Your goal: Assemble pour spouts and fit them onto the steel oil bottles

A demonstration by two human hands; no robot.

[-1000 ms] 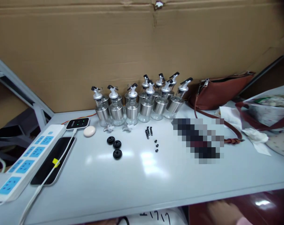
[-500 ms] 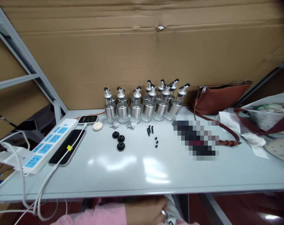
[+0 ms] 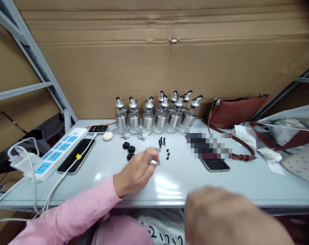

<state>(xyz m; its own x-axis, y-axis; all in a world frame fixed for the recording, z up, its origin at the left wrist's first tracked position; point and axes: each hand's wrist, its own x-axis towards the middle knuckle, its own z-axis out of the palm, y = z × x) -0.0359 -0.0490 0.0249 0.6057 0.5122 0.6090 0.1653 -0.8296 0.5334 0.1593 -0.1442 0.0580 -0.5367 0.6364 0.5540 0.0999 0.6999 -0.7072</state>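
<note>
My left hand (image 3: 135, 172), in a pink sleeve, reaches out over the grey table (image 3: 169, 183) with its fingers curled in and a ring on one finger. It hovers just right of three black round caps (image 3: 129, 151) and near several small black pieces (image 3: 163, 142). My right hand (image 3: 221, 214) is a large blur at the lower right, in front of the table edge; its fingers do not show. Several steel-and-glass dispenser bottles (image 3: 154, 117) with spouts stand in a cluster at the back.
A white power strip (image 3: 54, 153), a black phone (image 3: 76, 155) on a cable, a small black device (image 3: 98, 129) and a white oval object (image 3: 108, 136) lie at the left. Another phone (image 3: 215, 164), a brown bag (image 3: 236, 107), tissues (image 3: 272, 154) and a tote (image 3: 294, 136) sit at the right. A cardboard wall (image 3: 154, 68) stands behind.
My left hand rose from below the table edge and now reaches over the table toward the black caps. My right hand came up into view, blurred. The view has tilted slightly.
</note>
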